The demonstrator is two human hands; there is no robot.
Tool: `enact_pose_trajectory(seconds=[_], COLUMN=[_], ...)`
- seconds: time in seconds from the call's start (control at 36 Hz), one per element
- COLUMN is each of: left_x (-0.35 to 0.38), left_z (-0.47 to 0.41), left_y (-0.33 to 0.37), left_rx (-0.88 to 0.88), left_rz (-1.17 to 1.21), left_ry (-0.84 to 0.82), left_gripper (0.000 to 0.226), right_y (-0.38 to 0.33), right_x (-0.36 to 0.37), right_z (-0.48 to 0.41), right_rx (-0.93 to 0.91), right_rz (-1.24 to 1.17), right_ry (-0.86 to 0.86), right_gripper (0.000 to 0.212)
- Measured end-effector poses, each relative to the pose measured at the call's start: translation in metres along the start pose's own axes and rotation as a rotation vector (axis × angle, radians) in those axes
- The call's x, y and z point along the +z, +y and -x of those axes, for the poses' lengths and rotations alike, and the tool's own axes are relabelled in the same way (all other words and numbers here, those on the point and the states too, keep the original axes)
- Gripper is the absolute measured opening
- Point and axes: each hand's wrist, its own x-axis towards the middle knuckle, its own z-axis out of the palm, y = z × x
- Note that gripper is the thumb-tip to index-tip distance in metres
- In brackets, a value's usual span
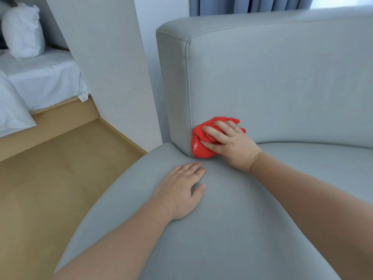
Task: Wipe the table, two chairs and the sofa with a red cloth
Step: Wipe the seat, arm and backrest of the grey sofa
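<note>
Two bare forearms show, with no sleeve, cuff or glove reaching into view on either one. The left hand (179, 194) carries no ring, watch or band, and its short, unpainted nails show at the fingertips. The right hand (232, 144) is likewise plain, with no jewellery at the wrist behind it and short, bare nails.

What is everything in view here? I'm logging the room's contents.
Grey upholstered sofa: one, grey, centre and right.
Crumpled red cloth: one, red, at the foot of the sofa back's left end.
White pillow: one, white, top left.
White-sheeted bed: one, white, left.
Wooden floor: tan, lower left.
Blue-grey curtain: blue-grey, top.
Left hand: one, flat on the seat.
Right hand: one, pressing the cloth.
</note>
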Motion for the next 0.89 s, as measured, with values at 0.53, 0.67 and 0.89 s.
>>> enact_pose_trajectory(seconds=[0.53,0.67,0.89], left_x=[0.003,0.002,0.001], left_z=[-0.001,-0.001,0.0], left_y=[-0.002,0.0,0.001], left_rx=[-0.009,-0.012,-0.014], left_rz=[-0.006,-0.011,-0.024], left_ry=[0.006,0.002,0.0], left_gripper=[0.085,0.086,0.088], right_y=[0.053,0.086,0.101], right_x=[-0.059,-0.098,-0.097], right_z=[-0.025,-0.048,-0.069], right_rx=[-0.03,0.19,0.452], right_rz=[0.104,0.225,0.07], right_ry=[0.191,0.441,0.321], right_gripper=[0.04,0.03,0.061])
